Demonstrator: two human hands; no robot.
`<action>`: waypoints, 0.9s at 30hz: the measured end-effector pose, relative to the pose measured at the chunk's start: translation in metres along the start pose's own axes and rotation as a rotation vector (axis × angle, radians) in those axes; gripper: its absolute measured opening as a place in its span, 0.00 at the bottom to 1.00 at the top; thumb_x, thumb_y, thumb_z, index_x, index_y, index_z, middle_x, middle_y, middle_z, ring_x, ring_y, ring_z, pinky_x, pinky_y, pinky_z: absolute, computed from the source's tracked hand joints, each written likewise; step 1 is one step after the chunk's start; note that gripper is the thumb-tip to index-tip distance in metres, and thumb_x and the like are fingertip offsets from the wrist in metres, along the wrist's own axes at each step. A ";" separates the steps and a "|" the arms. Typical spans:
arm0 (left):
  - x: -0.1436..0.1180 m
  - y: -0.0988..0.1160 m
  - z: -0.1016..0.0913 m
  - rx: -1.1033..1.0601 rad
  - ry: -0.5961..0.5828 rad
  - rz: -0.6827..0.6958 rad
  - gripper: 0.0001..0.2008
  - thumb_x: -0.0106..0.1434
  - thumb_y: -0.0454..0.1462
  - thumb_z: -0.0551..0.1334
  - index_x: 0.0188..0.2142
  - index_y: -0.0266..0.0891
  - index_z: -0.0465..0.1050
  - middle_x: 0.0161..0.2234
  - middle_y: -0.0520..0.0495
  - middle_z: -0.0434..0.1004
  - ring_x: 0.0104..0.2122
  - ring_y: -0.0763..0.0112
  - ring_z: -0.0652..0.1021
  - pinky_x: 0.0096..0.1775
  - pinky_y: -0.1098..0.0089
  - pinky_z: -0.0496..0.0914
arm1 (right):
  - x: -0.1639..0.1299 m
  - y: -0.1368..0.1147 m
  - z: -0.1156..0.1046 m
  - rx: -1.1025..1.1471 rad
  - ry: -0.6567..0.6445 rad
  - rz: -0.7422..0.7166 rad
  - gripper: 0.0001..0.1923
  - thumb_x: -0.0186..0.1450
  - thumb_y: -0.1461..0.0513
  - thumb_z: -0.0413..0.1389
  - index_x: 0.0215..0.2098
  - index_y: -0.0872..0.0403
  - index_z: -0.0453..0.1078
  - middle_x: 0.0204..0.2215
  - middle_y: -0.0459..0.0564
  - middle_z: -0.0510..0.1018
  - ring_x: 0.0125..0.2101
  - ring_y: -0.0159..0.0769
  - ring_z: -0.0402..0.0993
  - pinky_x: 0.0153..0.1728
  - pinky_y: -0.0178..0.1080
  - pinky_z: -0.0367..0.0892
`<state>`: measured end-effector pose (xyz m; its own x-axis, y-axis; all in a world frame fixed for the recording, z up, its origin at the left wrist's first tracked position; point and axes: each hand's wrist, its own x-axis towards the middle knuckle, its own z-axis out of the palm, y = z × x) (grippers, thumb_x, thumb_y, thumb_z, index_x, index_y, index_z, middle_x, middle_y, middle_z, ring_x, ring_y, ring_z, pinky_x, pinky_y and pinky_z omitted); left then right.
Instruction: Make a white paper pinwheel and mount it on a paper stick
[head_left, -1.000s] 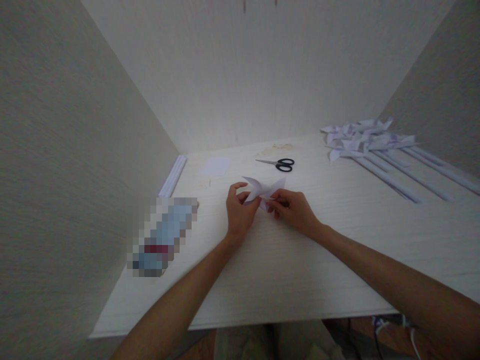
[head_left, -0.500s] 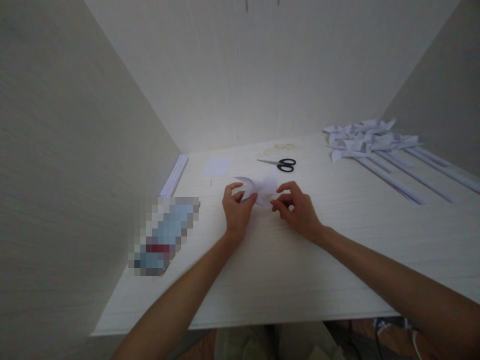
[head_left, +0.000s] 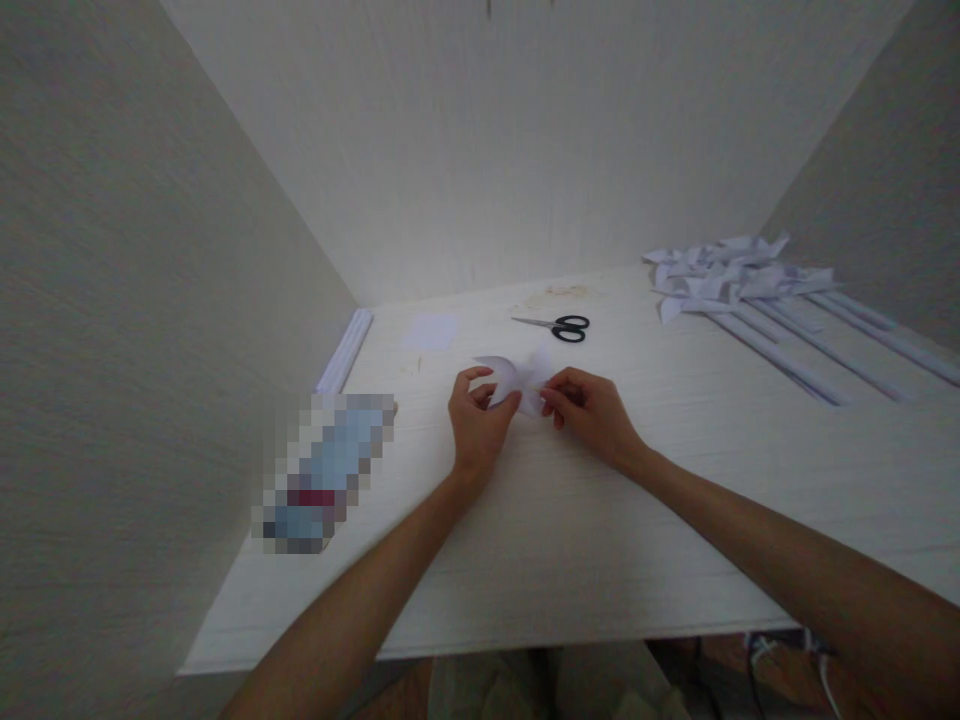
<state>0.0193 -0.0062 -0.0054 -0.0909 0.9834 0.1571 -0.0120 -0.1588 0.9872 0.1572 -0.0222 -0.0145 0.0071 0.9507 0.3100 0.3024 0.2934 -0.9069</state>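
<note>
A white paper pinwheel [head_left: 510, 375] with curled blades is held just above the white table. My left hand [head_left: 480, 415] is closed on it, its thumb pressing near the middle and its fingers behind the left blade. Close against the pinwheel's right side, my right hand [head_left: 589, 408] is closed in a pinch. Whatever lies between its fingertips is too small and blurred to name. Behind the hands lie black-handled scissors [head_left: 568, 328], their blades pointing left. A square sheet of white paper [head_left: 431, 332] rests flat to the left of them.
Several finished paper pinwheels [head_left: 720, 280] on rolled paper sticks [head_left: 780, 355] are piled at the right. White paper rolls [head_left: 345, 350] lie along the left wall. A pixelated, phone-like object [head_left: 330, 475] is at the left. Walls enclose the table [head_left: 525, 570] on three sides.
My right hand has moved slightly left, bringing its pinched fingertips against the pinwheel's middle. Its fingers have drawn closer together. My left hand keeps its hold on the pinwheel.
</note>
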 end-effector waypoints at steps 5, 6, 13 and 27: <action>0.001 -0.002 0.000 -0.001 -0.004 -0.001 0.19 0.42 0.32 0.63 0.35 0.39 0.59 0.23 0.51 0.73 0.22 0.73 0.74 0.25 0.74 0.66 | 0.002 0.003 0.001 0.048 -0.019 0.034 0.08 0.57 0.59 0.53 0.25 0.57 0.64 0.16 0.44 0.71 0.14 0.25 0.63 0.16 0.29 0.59; 0.001 -0.002 0.000 -0.001 -0.003 -0.003 0.19 0.42 0.31 0.63 0.35 0.39 0.59 0.23 0.51 0.73 0.22 0.73 0.74 0.25 0.74 0.66 | 0.002 0.002 0.001 0.050 -0.021 0.033 0.08 0.57 0.59 0.53 0.25 0.57 0.64 0.16 0.44 0.70 0.14 0.25 0.63 0.16 0.29 0.59; 0.000 -0.001 0.000 0.007 -0.009 -0.002 0.19 0.43 0.32 0.63 0.35 0.39 0.60 0.24 0.51 0.73 0.23 0.73 0.74 0.26 0.73 0.66 | 0.001 -0.002 -0.001 0.029 -0.033 0.028 0.08 0.57 0.59 0.52 0.24 0.57 0.65 0.16 0.44 0.70 0.14 0.25 0.63 0.16 0.29 0.59; -0.001 0.001 0.002 0.046 -0.009 0.000 0.19 0.43 0.32 0.63 0.35 0.39 0.60 0.22 0.53 0.72 0.21 0.74 0.73 0.24 0.75 0.66 | 0.000 -0.005 0.000 -0.003 -0.012 0.076 0.08 0.55 0.60 0.53 0.22 0.58 0.66 0.14 0.45 0.70 0.12 0.25 0.62 0.14 0.29 0.58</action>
<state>0.0209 -0.0068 -0.0042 -0.0821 0.9841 0.1576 0.0338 -0.1553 0.9873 0.1562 -0.0231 -0.0101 0.0185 0.9715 0.2365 0.3047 0.2198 -0.9267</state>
